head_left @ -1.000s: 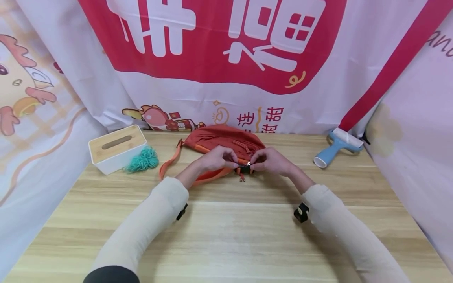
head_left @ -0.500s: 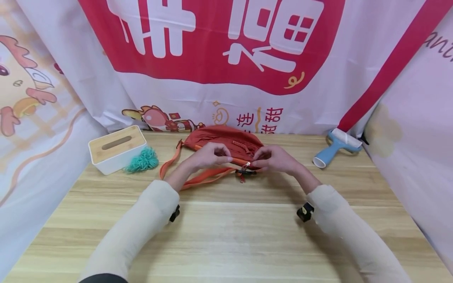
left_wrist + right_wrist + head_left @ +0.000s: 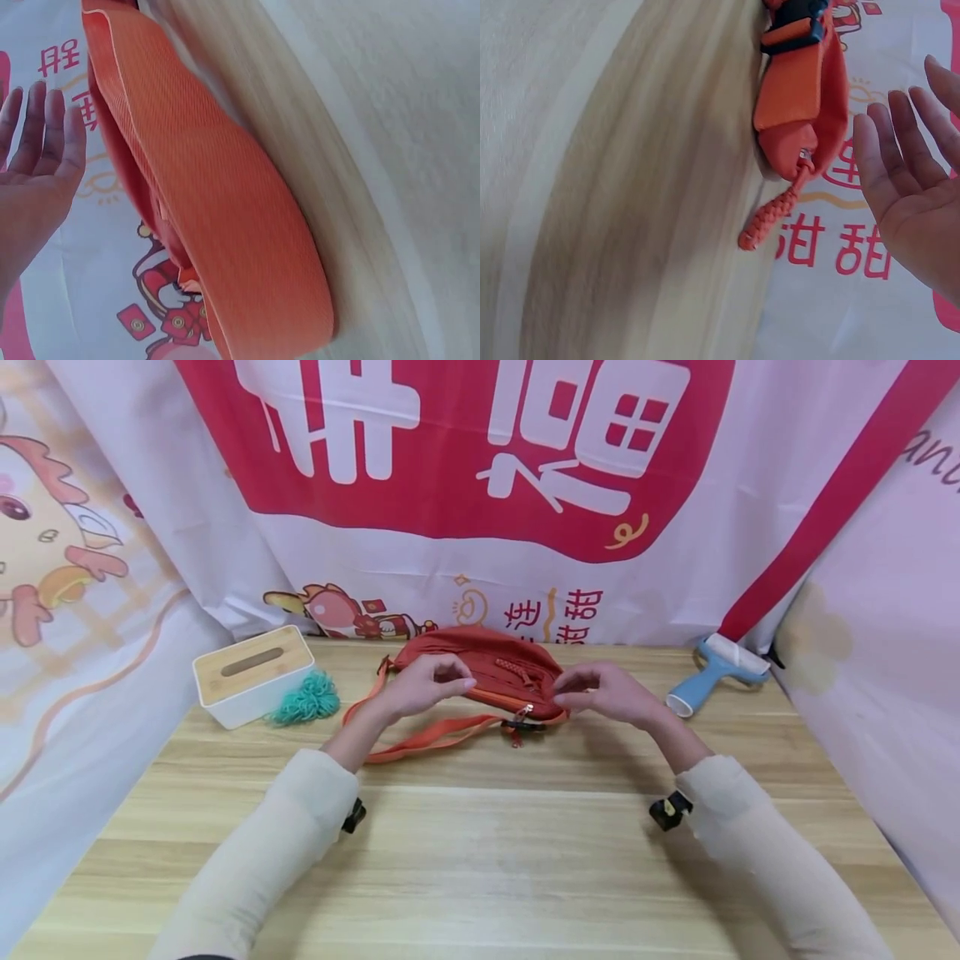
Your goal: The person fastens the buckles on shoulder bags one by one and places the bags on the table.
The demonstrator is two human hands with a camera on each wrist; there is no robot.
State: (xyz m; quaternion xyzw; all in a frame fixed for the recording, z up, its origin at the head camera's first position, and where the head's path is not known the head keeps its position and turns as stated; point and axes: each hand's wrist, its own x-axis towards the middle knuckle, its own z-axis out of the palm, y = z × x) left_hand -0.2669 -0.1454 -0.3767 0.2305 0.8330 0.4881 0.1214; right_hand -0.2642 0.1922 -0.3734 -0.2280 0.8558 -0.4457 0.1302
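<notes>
A red-orange waist bag (image 3: pixel 480 660) lies at the back of the table, its orange strap (image 3: pixel 431 739) looped out in front. At the bag's front right, a black buckle (image 3: pixel 522 725) sits on the strap; the buckle (image 3: pixel 801 22) also shows in the right wrist view, above a braided zipper pull (image 3: pixel 769 217). My left hand (image 3: pixel 423 683) hovers over the bag's left part with relaxed fingers, holding nothing. Near the bag's right end is my right hand (image 3: pixel 611 692), fingers loosely bent and nothing between them. Both wrist views show the hands with fingers spread, apart from the strap (image 3: pixel 217 187).
A white tissue box (image 3: pixel 255 677) with a wooden lid stands at the back left, a teal yarn bundle (image 3: pixel 307 697) against its side. At the back right lies a blue-handled lint roller (image 3: pixel 716 672). A printed cloth (image 3: pixel 420 560) hangs behind the table (image 3: pixel 495 860).
Both hands have let go of the buckle and moved apart, the left one leftward and the right one rightward. The buckle and strap have settled at the bag's front.
</notes>
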